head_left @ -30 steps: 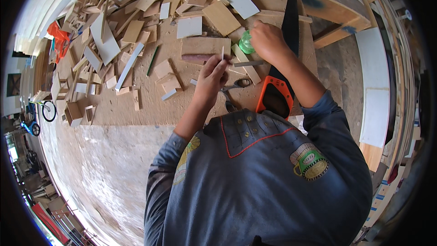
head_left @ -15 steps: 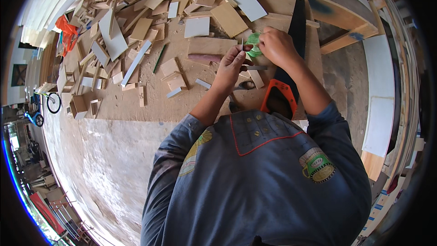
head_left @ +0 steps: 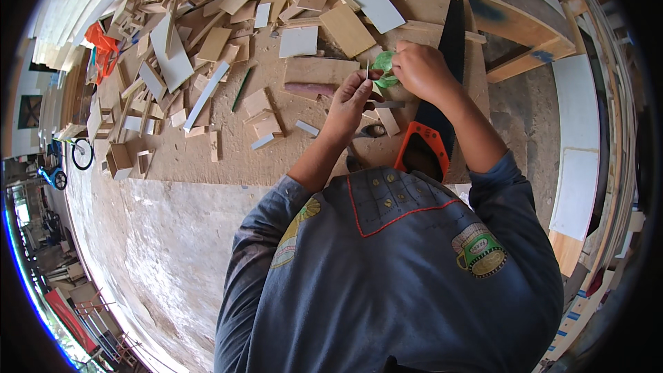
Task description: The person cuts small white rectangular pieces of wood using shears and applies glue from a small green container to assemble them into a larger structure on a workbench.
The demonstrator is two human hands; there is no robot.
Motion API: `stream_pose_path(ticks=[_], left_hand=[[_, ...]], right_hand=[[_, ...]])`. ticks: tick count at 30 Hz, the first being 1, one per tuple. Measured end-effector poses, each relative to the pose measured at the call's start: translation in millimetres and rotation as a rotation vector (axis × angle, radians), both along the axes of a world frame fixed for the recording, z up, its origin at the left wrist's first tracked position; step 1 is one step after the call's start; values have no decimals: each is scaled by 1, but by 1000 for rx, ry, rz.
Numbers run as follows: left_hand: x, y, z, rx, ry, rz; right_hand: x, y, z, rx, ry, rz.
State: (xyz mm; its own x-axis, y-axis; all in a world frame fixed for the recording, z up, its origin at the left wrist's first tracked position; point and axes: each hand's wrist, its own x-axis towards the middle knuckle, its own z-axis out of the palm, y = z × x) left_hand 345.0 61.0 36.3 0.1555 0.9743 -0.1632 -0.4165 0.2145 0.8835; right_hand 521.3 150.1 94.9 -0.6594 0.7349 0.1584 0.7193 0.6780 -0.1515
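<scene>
My left hand (head_left: pixel 351 100) pinches a thin pale stick (head_left: pixel 368 70) held upright. My right hand (head_left: pixel 421 69) is closed just right of it, at a translucent green plastic container (head_left: pixel 387 61); what its fingertips grip is hidden. Below the hands lie a grey strip (head_left: pixel 392 104), short wood pieces and partly hidden scissors (head_left: pixel 373 130). A hand saw with an orange handle (head_left: pixel 431 138) lies under and beside my right arm. A board (head_left: pixel 321 71) and a dull pink piece (head_left: pixel 300 88) lie left of my left hand.
Wood offcuts and white panels (head_left: pixel 166 55) crowd the back and left of the worktop (head_left: pixel 255 159). A green pencil (head_left: pixel 242 88) lies among them. An orange cloth (head_left: pixel 101 52) is at the far left, a bicycle (head_left: pixel 81 155) beyond. A wooden frame (head_left: pixel 525 34) stands at right.
My left hand with the stick has moved right and up, close to my right hand and the green container. The view has shifted slightly. Little differs from half a second ago.
</scene>
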Motion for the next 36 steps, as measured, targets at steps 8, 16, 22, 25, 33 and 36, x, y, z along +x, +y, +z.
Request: stream_pose_path(ticks=[8,16,22,25,33,36], left_hand=[[-13,-26,18,14,-161,116],[-79,-96,57,190,-245,359],[-158,-134,41,189,-145,830],[-197,-151,-2,116,-90,926],[-211,-128,-35,-50,373,831],[-211,-118,-40,-28,466,753]], right_hand=[[41,10,26,-166,295,-150],[26,-7,43,-733,691,-127],[-89,-33,10,-785,837,143],[-141,-41,-12,-754,797,142],[-192,-45,-51,-667,695,190],[-197,-48,-55,-678,689,197]])
